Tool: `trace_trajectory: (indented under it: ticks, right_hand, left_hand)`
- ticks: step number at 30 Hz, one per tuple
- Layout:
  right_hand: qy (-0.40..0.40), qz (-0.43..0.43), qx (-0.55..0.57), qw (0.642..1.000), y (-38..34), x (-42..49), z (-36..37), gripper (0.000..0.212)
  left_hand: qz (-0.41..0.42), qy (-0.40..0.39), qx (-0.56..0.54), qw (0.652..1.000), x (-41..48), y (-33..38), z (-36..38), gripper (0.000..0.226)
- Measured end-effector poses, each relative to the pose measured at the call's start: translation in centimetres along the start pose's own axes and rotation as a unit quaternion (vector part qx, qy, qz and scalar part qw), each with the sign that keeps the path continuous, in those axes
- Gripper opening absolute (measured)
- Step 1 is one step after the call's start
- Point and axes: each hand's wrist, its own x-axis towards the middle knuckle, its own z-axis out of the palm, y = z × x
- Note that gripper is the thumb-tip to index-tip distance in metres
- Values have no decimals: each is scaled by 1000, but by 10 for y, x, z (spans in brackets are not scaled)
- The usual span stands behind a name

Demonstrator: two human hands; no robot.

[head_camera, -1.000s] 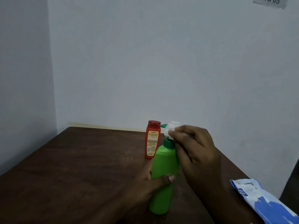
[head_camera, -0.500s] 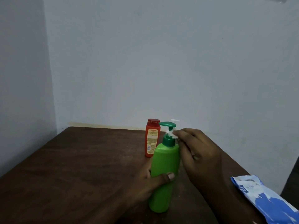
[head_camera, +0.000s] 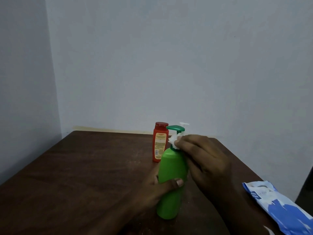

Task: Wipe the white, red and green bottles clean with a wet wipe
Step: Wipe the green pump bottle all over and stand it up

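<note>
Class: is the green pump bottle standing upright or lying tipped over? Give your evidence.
Upright. The green bottle stands on its base on the table, pump head uppermost, the left hand gripping its body.

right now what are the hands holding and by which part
Left hand grips the green bottle around its body; right hand pinches the wet wipe against its pump neck.

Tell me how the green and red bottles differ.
The green bottle has a pump top; the red bottle a flat cap. The green bottle is plain; the red bottle shows a label. The left hand holds the green bottle and the right hand holds a wipe to its neck; the red bottle stands untouched. Both stand on the table.
</note>
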Motion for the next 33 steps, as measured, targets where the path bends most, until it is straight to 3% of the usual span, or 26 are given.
trace_trajectory:
  ticks: [4,8,12,17,19,22,23,25,27,28,31,33]
  right_hand:
    - [7,46,-25,999,10,5,0,24]
    - [-30,-42,-22,998,0,1,-4,22]
    - [-16,22,-43,999,13,4,0,24]
    - [-36,-68,-27,997,-2,3,-4,21]
    - [-24,-32,-30,999,9,2,0,21]
    - [-13,103,28,994,21,4,5,25]
    - [-14,169,109,979,22,6,8,25]
    - [12,294,311,904,19,13,12,23]
    - [29,358,451,817,22,19,17,22]
    - [19,367,483,795,24,21,18,22]
    - [-8,341,492,801,31,23,14,14]
    - [13,345,522,780,34,20,10,14]
  left_hand:
    - [4,-14,18,1000,2,0,-2,59]
    - [2,-9,11,1000,1,-1,-2,56]
    - [-1,-24,24,999,3,0,-3,68]
    - [-1,-19,11,1000,1,-1,-3,58]
    - [3,-27,18,999,1,-1,-4,62]
    - [-8,-31,33,999,2,-1,-6,69]
    - [-13,-30,36,999,2,-2,-6,71]
    - [-18,-33,43,998,3,-2,-7,71]
    - [-20,-40,44,998,4,-1,-8,70]
    - [-21,-41,41,998,4,-1,-8,69]
    - [-27,-44,32,998,3,-1,-7,70]
    - [-35,-46,31,998,3,0,-7,73]
